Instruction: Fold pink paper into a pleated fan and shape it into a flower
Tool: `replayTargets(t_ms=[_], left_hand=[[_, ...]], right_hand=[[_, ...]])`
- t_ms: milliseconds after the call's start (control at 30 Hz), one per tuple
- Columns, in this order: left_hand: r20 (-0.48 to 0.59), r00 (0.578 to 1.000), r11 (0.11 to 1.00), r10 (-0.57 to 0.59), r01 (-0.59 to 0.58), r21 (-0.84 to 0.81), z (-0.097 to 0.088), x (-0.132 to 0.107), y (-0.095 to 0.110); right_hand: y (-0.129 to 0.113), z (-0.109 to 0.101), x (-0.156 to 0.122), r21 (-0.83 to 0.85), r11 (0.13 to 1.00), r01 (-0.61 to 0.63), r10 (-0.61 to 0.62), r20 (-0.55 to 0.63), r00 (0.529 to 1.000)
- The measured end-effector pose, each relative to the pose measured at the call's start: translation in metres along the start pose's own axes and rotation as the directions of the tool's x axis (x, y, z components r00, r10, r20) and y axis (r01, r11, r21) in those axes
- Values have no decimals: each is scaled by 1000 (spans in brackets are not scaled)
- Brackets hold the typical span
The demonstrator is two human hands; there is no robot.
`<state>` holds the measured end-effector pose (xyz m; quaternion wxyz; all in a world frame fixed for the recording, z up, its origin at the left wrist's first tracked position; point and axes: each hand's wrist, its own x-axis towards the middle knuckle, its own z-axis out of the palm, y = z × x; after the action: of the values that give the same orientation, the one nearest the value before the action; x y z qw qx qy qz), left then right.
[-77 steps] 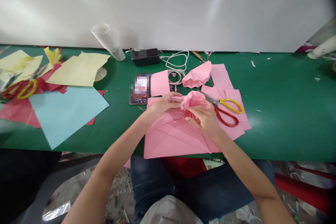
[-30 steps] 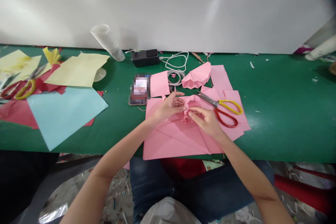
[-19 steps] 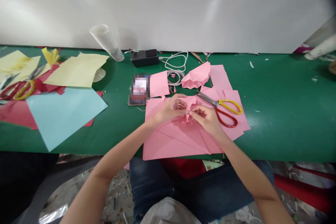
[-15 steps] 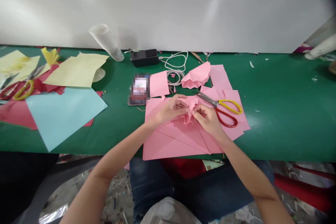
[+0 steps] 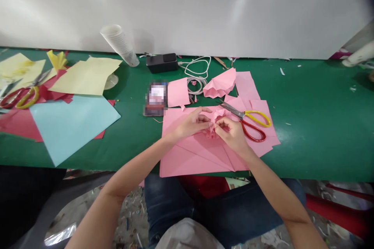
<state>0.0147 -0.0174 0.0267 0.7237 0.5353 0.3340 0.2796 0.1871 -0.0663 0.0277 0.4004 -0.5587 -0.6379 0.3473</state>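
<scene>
Between my hands is a crumpled, pleated piece of pink paper (image 5: pixel 221 113). My left hand (image 5: pixel 195 121) pinches its left side with thumb and fingers, while my right hand (image 5: pixel 229 130) pinches it from the right. The fingers hide much of its middle. Beneath both hands lies a stack of pink paper sheets (image 5: pixel 187 159). Scissors (image 5: pixel 242 115) with one yellow and one red handle rest on the pink sheets, just right of my right hand. A folded pink paper fan (image 5: pixel 219 84) sits behind the hands.
A phone (image 5: pixel 156 98), a small pink sheet (image 5: pixel 178 92), a coiled white cable (image 5: pixel 197 85) and a black box (image 5: pixel 161 63) lie farther back. Stacked plastic cups (image 5: pixel 119 44) lean by the white wall. Blue paper (image 5: pixel 74 124), yellow paper (image 5: pixel 87 76) and other scissors (image 5: pixel 27 97) are at left.
Both hands stay on the pleated pink paper, with the fingers shifted slightly. The paper has turned a little, and its lower folds show less between the hands.
</scene>
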Motion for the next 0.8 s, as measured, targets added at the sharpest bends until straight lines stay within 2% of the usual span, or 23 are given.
replayTargets(t_ms=[200, 533, 800], left_hand=[[-53, 999, 999, -9, 12, 50, 1, 0, -1], [11, 1000, 1000, 6, -6, -15, 1, 1, -2], [-17, 1000, 1000, 19, -19, 15, 2, -2, 0]], right_hand=[[0, 1, 0, 5, 999, -33, 34, -34, 999], [-1, 1, 0, 44, 999, -28, 28, -20, 999], [-3, 0, 0, 106, 992, -71, 69, 24, 997]])
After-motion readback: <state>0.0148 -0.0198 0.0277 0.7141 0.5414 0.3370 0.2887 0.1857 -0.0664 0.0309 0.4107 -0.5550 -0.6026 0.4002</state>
